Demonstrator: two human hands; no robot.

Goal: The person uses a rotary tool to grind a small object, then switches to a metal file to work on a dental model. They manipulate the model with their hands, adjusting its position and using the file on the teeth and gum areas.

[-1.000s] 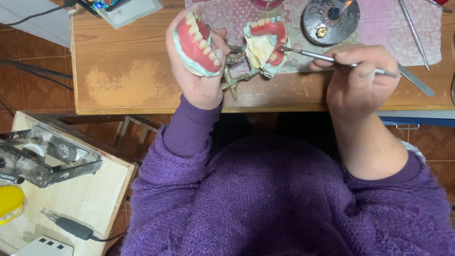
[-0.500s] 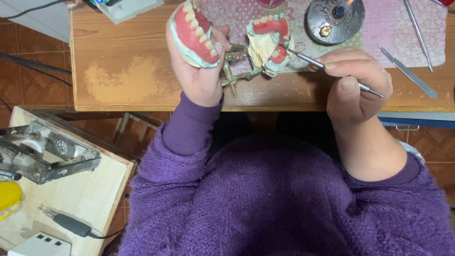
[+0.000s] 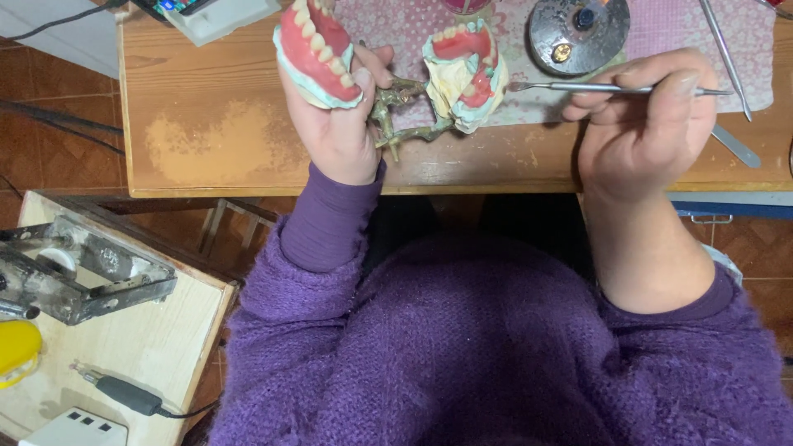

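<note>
My left hand (image 3: 337, 124) grips a brass hinged articulator (image 3: 398, 116) opened wide. One plaster cast with pink wax gums and white teeth (image 3: 318, 51) rests against my palm; the other cast with its denture (image 3: 464, 73) hangs out to the right over the pink cloth (image 3: 661, 33). My right hand (image 3: 644, 124) pinches a thin metal wax carving tool (image 3: 595, 87) held level, its tip pointing left and stopped a short way from the right cast, not touching it. Purple sweater sleeves cover both forearms.
On the wooden bench (image 3: 223, 124) sit a round metal burner (image 3: 578, 29), loose steel instruments (image 3: 727, 58) at the right and a white device (image 3: 219, 12) at the back left. Below left, a side table (image 3: 149, 347) holds a metal press (image 3: 74, 272), a yellow object (image 3: 16, 347) and a cable plug (image 3: 124, 395).
My right hand has drawn the tool back to the right, off the right cast, and turned it level. The left hand has shifted the articulator slightly left.
</note>
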